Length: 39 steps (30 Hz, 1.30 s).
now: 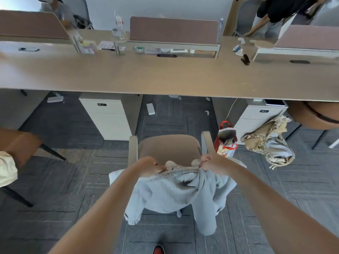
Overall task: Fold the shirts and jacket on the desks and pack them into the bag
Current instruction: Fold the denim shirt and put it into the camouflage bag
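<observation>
Denim jacket [176, 191], pale blue, hung by its collar from your two hands above the beige chair [170, 147], sleeves dangling toward the dark carpet.

At the far left, a cream cloth [7, 168] lay on a brown chair [20, 143]. Beyond it the long desk [165, 76] ran across the whole view, with a clear water bottle [120, 27] standing upright at its back edge.

Your left hand [149, 166] pinched the left end of the collar, fingers curled over the stitched seam. Your right hand [213, 163] gripped the right end, fist closed on a gather of denim, so the collar stretched taut between the two.

Just right of the beige chair, the bag [226, 142] with red handles stood on the floor, its mouth open. Near it, a crumpled camouflage garment [269, 142] lay against a white drawer cabinet [253, 121]. Up on the desk, a black stapler [245, 59] sat well apart from the bottle. Another person [271, 13] stood behind the desk at the upper right.
</observation>
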Tool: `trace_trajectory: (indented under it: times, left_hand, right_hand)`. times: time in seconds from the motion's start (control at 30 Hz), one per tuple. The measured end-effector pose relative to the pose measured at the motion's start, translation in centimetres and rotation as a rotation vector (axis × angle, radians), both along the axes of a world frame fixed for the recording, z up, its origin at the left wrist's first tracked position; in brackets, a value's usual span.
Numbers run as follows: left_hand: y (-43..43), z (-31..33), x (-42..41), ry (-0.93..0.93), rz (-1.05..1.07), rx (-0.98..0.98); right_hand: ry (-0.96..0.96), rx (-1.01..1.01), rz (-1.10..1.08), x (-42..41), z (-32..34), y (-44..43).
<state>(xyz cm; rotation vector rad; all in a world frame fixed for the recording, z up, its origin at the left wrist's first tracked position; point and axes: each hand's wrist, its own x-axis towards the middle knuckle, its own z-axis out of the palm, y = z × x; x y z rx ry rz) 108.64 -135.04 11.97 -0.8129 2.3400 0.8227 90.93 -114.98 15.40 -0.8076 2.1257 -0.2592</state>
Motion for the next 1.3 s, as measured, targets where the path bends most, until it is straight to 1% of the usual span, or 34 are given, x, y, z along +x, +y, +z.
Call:
trace_trajectory:
  times: [0.07,0.13,0.2,0.27,0.33,0.37,0.43,0.5,0.57,0.67,0.8,0.9,0.97,1.03,1.1,1.17,1.3]
  left_hand:
    - [-0.8,-0.8,-0.2,-0.097,-0.06,-0.003]
    - [-1.5,-1.1,-0.4,-0.117,-0.076,-0.033]
    - [-2.2,-1.1,-0.6,-0.066,-0.086,-0.023]
    - [-2.6,-1.2,-0.7,-0.028,-0.134,0.046]
    - [-2.7,-1.4,-0.8,0.003,-0.13,0.1]
    - [-2.8,-1.3,-0.9,0.046,-0.091,0.117]
    - [-3.1,-0.9,-1.1,0.179,0.054,0.162]
    - [-3.2,-0.1,-1.3,0.342,0.187,0.198]
    - [-2.4,1.2,-1.6,0.487,0.265,0.267]
    - [-0.8,3.5,-2.2,0.654,0.379,0.428]
    - [1.2,7.3,-3.1,0.76,0.4,0.656]
    - [2.7,10.2,-4.2,0.811,0.406,0.715]
    - [3.9,12.0,-5.1,0.844,0.394,0.769]
    - [5.3,14.0,-6.1,0.881,0.347,0.765]
    - [6.4,16.1,-7.3,0.919,0.313,0.71]
    - [7.2,18.2,-8.5,0.944,0.273,0.626]
    - [9.0,21.0,-10.4,0.962,0.187,0.398]
  right_hand:
    - [-0.049,0.056,0.042,0.0,0.6,-0.3]
    - [-0.013,0.13,0.094,0.2,1.3,-0.5]
    - [0.013,0.172,0.122,0.1,1.6,-0.6]
    - [0.031,0.202,0.126,-0.1,1.6,-0.8]
    - [0.033,0.234,0.142,-0.5,1.2,-1.2]
    - [0.036,0.251,0.156,-0.7,1.0,-1.4]
    - [0.028,0.229,0.152,-0.7,1.2,-1.8]
    - [0.002,0.142,0.082,-0.9,1.4,-1.9]
    - [-0.018,0.077,0.017,-0.8,1.7,-1.9]
    - [0.03,0.006,-0.018,-0.8,2.1,-1.5]
    - [0.099,-0.133,-0.155,-1.5,2.1,0.8]
    - [0.153,-0.2,-0.272,-1.9,2.2,4.0]
    - [0.175,-0.327,-0.42,-2.1,2.8,6.0]
    - [0.214,-0.492,-0.553,-2.2,4.2,7.5]
    - [0.275,-0.601,-0.644,-2.4,6.3,8.9]
    - [0.288,-0.681,-0.726,-2.9,8.4,10.2]
    - [0.289,-0.872,-0.864,-5.1,12.9,13.1]
